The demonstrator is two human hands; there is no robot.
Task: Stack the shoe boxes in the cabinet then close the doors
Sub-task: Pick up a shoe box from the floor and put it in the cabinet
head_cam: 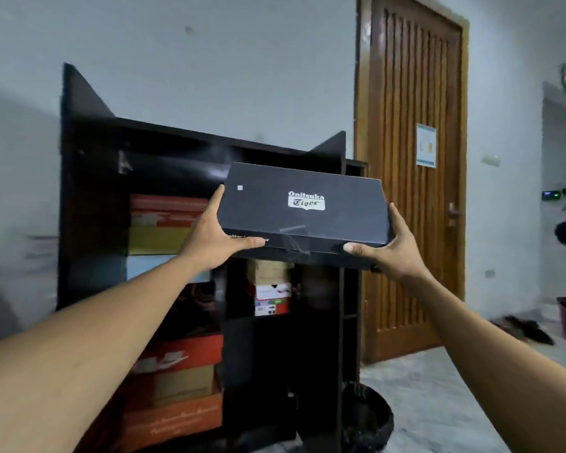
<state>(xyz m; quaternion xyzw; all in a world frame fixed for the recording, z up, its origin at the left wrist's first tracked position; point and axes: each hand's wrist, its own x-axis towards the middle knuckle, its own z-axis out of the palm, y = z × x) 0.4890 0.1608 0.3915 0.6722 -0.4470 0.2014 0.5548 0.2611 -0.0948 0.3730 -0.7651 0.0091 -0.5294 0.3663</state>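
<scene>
While the dark cabinet (92, 204) stands open mid-frame, your left hand (214, 232) and right hand (394, 245) grip the black shoe box (303, 210) by its ends.

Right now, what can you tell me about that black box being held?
The black shoe box looks like matte cardboard, lid on, with a white Onitsuka Tiger logo and a small white square on top. It is held tilted, lid toward the camera, before the open cabinet; the left hand and right hand grip its ends.

A wooden door (412, 223) stands between pale walls (209, 60)
</scene>
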